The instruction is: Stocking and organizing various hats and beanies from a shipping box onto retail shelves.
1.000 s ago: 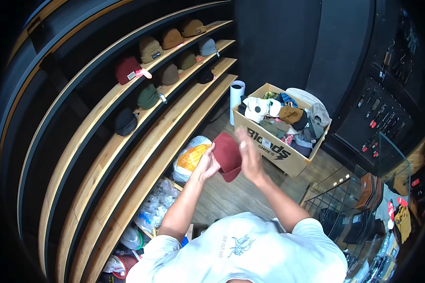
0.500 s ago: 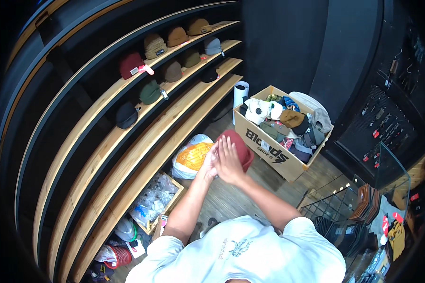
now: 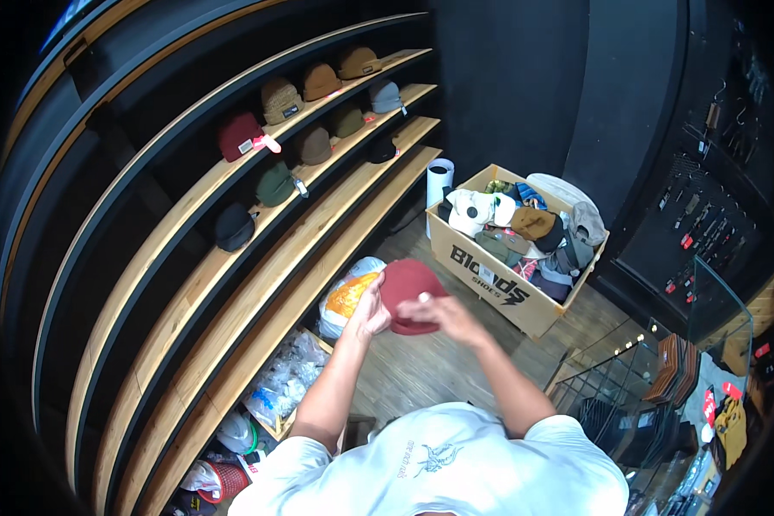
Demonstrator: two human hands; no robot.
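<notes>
A maroon beanie is held out in front of me, above the floor. My left hand grips its left edge, with the thumb up along the side. Across the beanie's lower right part lies my right hand, its fingers stretched out toward the left and blurred by motion. Whether those fingers press on the cloth or hover just over it, I cannot tell. Behind my left hand is a white plastic bag with something orange in it.
Wooden shelves curve along the left, with several beanies on the upper ones. A cardboard box full of caps stands ahead on the right. Clear plastic wrappers fill a wooden crate below the shelves. A glass case stands at right.
My hands were pressed together over the beanie's left side. Now they are apart: the left grips the edge, the right has moved right and down across the beanie. The beanie sits lower in view.
</notes>
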